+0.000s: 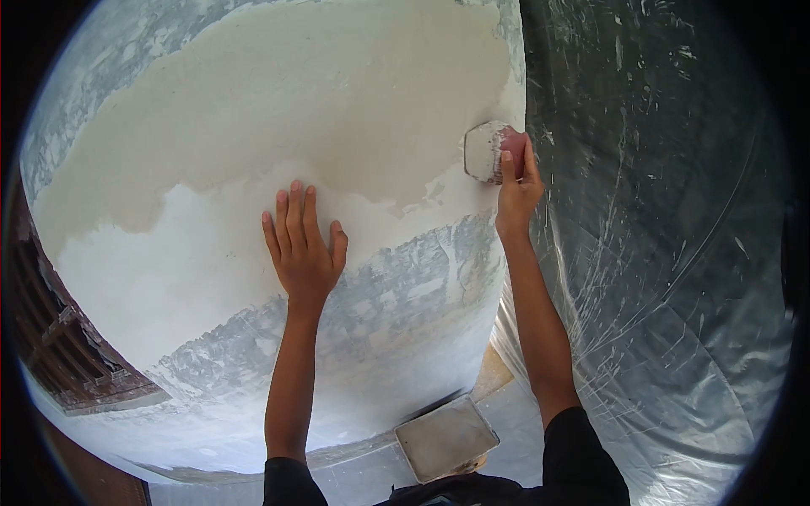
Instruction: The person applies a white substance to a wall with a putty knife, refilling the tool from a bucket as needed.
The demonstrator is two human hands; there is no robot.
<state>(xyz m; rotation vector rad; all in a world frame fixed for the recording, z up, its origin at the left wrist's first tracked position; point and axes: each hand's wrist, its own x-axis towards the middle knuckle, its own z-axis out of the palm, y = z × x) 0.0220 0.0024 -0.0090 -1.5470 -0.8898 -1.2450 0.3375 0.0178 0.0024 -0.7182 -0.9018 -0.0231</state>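
My left hand [306, 249] rests against the wall [337, 93], palm down with its fingers stretched and slightly spread. It holds nothing and lies on a pale, smooth band of plaster. At the wall's right edge, my right hand [518, 181] pinches a flat scraper [485, 153] between thumb and fingers. The scraper has a dark red grip part and a wide blade smeared with whitish plaster, and it lies against the wall. Above my hands the coating looks beige; below them grey patches show through.
Dark plastic sheeting [666, 211], splashed with white, hangs along the right. A rectangular tray [447, 438] with a greyish surface sits at the wall's foot, near my body. A brown slatted wooden frame [59, 329] stands at the left.
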